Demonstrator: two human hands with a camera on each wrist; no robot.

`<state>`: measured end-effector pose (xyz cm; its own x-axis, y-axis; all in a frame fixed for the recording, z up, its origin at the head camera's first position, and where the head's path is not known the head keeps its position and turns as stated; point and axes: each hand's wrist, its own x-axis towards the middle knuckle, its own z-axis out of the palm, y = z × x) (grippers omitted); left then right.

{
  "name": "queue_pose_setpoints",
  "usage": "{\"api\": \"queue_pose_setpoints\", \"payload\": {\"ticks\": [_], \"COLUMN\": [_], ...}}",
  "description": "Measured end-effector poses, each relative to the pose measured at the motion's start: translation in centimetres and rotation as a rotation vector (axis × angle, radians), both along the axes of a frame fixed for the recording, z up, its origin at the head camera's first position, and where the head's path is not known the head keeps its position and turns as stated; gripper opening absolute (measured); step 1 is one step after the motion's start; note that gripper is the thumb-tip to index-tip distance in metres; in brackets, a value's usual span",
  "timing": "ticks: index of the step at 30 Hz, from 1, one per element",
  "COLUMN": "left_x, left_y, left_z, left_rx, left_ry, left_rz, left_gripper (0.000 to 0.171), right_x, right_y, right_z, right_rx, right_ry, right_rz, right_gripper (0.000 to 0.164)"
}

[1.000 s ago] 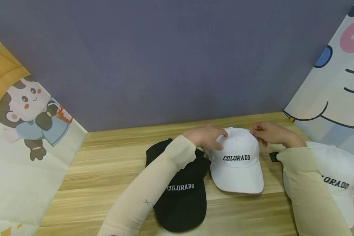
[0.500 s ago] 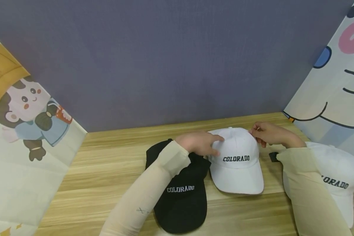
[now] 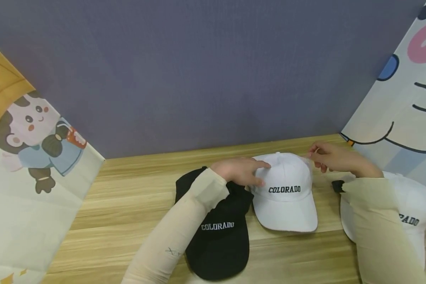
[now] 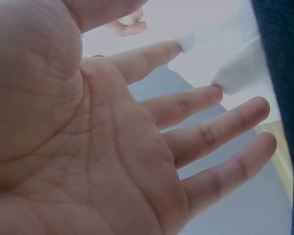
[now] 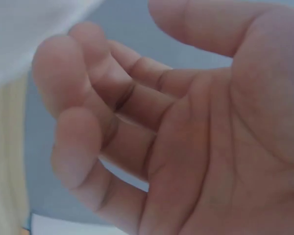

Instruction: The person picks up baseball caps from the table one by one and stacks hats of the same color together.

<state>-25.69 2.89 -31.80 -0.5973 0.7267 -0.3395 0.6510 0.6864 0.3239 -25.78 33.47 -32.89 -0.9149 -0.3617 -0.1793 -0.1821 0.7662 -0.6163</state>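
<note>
A white baseball cap (image 3: 284, 173) with COLORADO in black letters sits upright on the wooden table, its brim toward me. My left hand (image 3: 239, 171) lies against the cap's left side. In the left wrist view its fingers are straight and spread, two fingertips touching the white cloth (image 4: 242, 66). To the right of the crown is my right hand (image 3: 335, 157), just off the cap. Its fingers bend loosely and its thumb stands apart in the right wrist view, with nothing between them. Under my left forearm lies a black COLORADO cap (image 3: 218, 252), partly covered.
Another white cap (image 3: 413, 197) lies at the right, partly hidden by my right sleeve, with a black strap end (image 3: 337, 186) sticking out. A grey-blue wall (image 3: 213, 79) stands behind the table, with cartoon panels on both sides.
My right hand has come away from the white cap's edge, moving slightly right and up with its fingers loosening. My left hand has slid slightly left along the crown. The caps have stayed in place.
</note>
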Motion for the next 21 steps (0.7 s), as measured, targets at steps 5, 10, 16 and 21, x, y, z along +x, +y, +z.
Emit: {"api": "queue_pose_setpoints", "payload": {"ticks": [5, 10, 16, 21], "left_x": [0.1, 0.1, 0.0, 0.0], "left_y": [-0.1, -0.3, -0.3, -0.2], "left_z": [-0.2, -0.2, -0.2, -0.1], "left_rx": [-0.007, 0.009, 0.013, 0.006], "left_ry": [0.006, 0.013, 0.044, 0.048], "left_rz": [0.009, 0.007, -0.017, -0.019], "left_gripper": [0.062, 0.061, 0.059, 0.06], "right_x": [2.1, 4.0, 5.1, 5.2], "right_y": [1.8, 3.8, 7.2, 11.8], "right_z": [2.5, 3.7, 1.8, -0.9], "right_rx": [0.016, 0.125, 0.232, 0.308], "right_ry": [0.167, 0.323, 0.326, 0.233], "right_rz": [-0.065, -0.23, -0.287, -0.364], "right_gripper": [0.039, 0.047, 0.051, 0.064]}}
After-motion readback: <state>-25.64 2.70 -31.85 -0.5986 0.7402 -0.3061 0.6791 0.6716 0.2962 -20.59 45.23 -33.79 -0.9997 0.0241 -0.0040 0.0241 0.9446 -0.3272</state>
